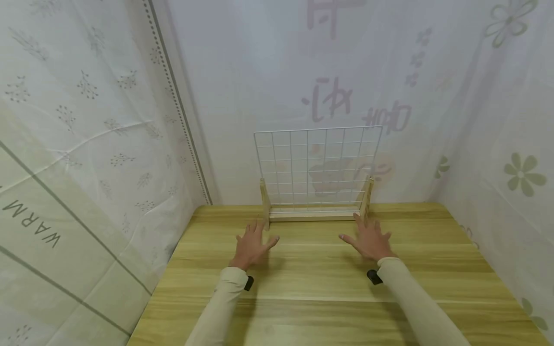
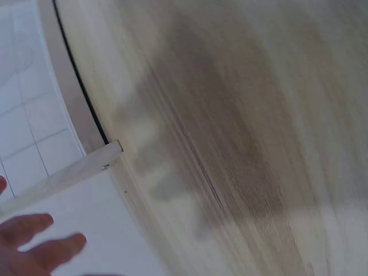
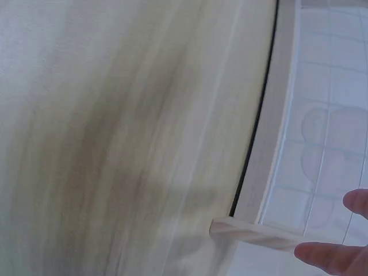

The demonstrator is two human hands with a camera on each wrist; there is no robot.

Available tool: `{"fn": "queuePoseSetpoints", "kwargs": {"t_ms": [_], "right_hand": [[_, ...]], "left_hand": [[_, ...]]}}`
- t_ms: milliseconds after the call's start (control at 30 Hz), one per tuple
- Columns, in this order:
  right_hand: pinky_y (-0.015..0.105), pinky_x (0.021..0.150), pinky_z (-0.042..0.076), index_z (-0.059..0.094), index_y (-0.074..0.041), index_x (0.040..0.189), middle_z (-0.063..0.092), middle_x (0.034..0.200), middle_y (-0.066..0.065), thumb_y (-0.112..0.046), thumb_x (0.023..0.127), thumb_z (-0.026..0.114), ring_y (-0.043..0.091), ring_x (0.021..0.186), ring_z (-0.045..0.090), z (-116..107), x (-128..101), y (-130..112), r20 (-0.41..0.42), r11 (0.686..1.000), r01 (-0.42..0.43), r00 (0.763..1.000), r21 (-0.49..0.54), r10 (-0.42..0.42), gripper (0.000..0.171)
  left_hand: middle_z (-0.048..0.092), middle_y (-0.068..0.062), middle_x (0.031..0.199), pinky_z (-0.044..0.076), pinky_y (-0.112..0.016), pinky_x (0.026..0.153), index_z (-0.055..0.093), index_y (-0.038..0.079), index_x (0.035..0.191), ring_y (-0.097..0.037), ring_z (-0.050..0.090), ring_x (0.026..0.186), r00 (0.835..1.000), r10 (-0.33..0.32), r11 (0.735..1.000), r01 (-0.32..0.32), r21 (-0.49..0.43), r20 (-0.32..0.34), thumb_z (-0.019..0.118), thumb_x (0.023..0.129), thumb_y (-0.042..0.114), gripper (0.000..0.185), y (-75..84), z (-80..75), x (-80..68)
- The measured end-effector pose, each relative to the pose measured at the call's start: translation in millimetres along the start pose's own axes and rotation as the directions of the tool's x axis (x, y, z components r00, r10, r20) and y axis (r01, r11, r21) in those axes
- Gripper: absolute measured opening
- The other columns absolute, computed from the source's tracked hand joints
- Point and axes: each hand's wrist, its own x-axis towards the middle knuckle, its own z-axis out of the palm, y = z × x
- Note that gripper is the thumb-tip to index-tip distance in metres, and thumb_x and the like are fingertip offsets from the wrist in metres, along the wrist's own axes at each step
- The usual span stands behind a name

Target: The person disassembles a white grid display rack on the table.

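A white wire grid panel stands upright in a light wooden base at the back of the table. Near the base's left end post, my left hand hovers with its fingers spread and holds nothing. My right hand is spread the same way by the right end post, its fingertips overlapping the post's foot in the head view. In the left wrist view, fingers show beside the base's end. The right wrist view has fingertips close to the other end piece.
The wood-grain table runs from the front to a white printed curtain right behind the grid. More patterned cloth hangs at the left and right. Each wrist wears a small black device.
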Motion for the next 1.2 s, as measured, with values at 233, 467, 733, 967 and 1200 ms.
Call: {"fn": "queuePoseSetpoints", "kwargs": {"t_ms": [233, 467, 733, 967, 1200], "right_hand": [[0.087, 0.077, 0.012, 0.014, -0.012, 0.150, 0.029, 0.147, 0.027, -0.075, 0.081, 0.039, 0.054, 0.131, 0.025, -11.0, 8.1, 11.1, 0.011, 0.992, -0.015, 1.000, 0.127, 0.013, 0.097], [0.073, 0.094, 0.027, 0.012, -0.005, 0.149, 0.023, 0.149, 0.028, -0.071, 0.085, 0.038, 0.051, 0.132, 0.025, -21.2, 13.3, 20.1, 0.045, 0.975, -0.041, 0.998, 0.217, 0.032, 0.096], [0.065, 0.102, 0.026, 0.014, -0.002, 0.147, 0.027, 0.147, 0.027, -0.067, 0.088, 0.036, 0.051, 0.132, 0.024, -25.5, 21.8, 33.0, 0.056, 0.958, -0.066, 0.997, 0.279, 0.053, 0.090], [0.065, 0.103, 0.026, 0.007, 0.002, 0.147, 0.021, 0.148, 0.032, -0.069, 0.087, 0.033, 0.052, 0.131, 0.024, -27.7, 28.4, 38.1, 0.078, 0.951, -0.087, 0.995, 0.297, 0.067, 0.097], [0.066, 0.103, 0.026, -0.002, 0.002, 0.147, 0.014, 0.148, 0.035, -0.065, 0.089, 0.035, 0.055, 0.131, 0.022, -42.0, 37.1, 39.0, 0.109, 0.936, -0.125, 0.990, 0.328, 0.094, 0.096]], "left_hand": [[0.030, -0.010, 0.151, 0.029, -0.059, 0.106, 0.026, 0.019, 0.146, -0.035, 0.032, 0.137, 0.999, -0.017, 0.937, 0.027, -0.348, 0.031, 0.045, 0.090, 0.057, 0.070, -7.3, -3.7, 4.8], [0.028, -0.009, 0.152, 0.030, -0.054, 0.108, 0.024, 0.025, 0.147, -0.036, 0.030, 0.138, 0.994, -0.099, 0.787, 0.106, -0.608, 0.045, 0.039, 0.097, 0.047, 0.057, -13.3, -6.1, 11.9], [0.027, -0.014, 0.152, 0.028, -0.054, 0.110, 0.025, 0.023, 0.146, -0.038, 0.026, 0.139, 0.985, -0.160, 0.702, 0.161, -0.694, 0.067, 0.040, 0.097, 0.045, 0.056, -6.9, -16.4, 16.0], [0.027, -0.009, 0.153, 0.030, -0.053, 0.109, 0.026, 0.029, 0.144, -0.032, 0.027, 0.140, 0.983, -0.171, 0.673, 0.169, -0.720, 0.070, 0.040, 0.093, 0.057, 0.060, -8.2, -17.8, 21.4], [0.029, -0.008, 0.151, 0.032, -0.053, 0.108, 0.029, 0.029, 0.143, -0.030, 0.030, 0.139, 0.982, -0.181, 0.670, 0.169, -0.723, 0.061, 0.038, 0.095, 0.053, 0.054, -7.0, -29.0, 36.6]]}}
